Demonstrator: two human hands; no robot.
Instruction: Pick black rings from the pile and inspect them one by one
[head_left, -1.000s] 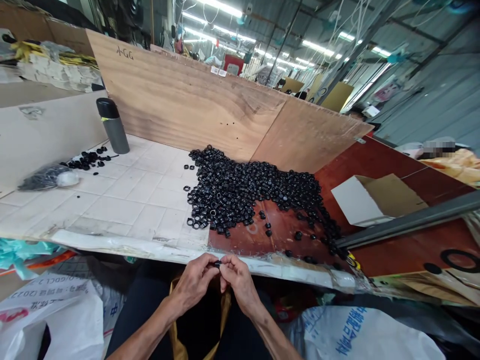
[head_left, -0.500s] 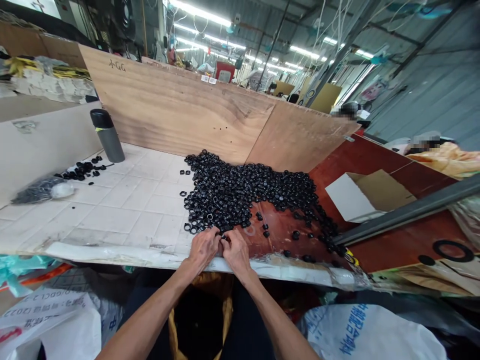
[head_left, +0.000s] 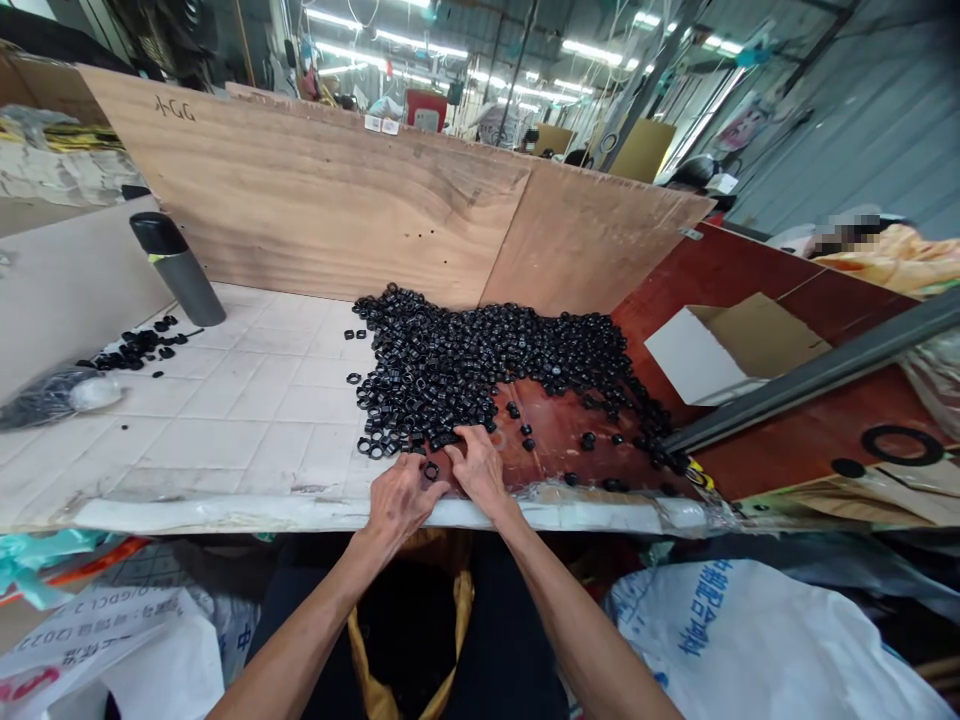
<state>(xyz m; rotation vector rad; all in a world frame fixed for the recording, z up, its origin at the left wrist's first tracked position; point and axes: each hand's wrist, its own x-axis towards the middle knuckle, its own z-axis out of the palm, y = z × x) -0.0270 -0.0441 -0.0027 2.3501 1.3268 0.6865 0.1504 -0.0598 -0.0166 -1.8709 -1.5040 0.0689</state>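
Ring (head_left: 430,476), round with no clear long axis, lies just nearside of the heap (head_left: 465,365). The left hand (head_left: 397,493) is nearer, thumb and fingers apart, the ring between them; the right hand (head_left: 478,468) is at the heap's near edge, and whether its fingers grip anything I cannot tell.

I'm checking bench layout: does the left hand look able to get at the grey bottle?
Probably, with a stretch: nothing stands between the left hand and the grey bottle; the black ring heap lies to the right.
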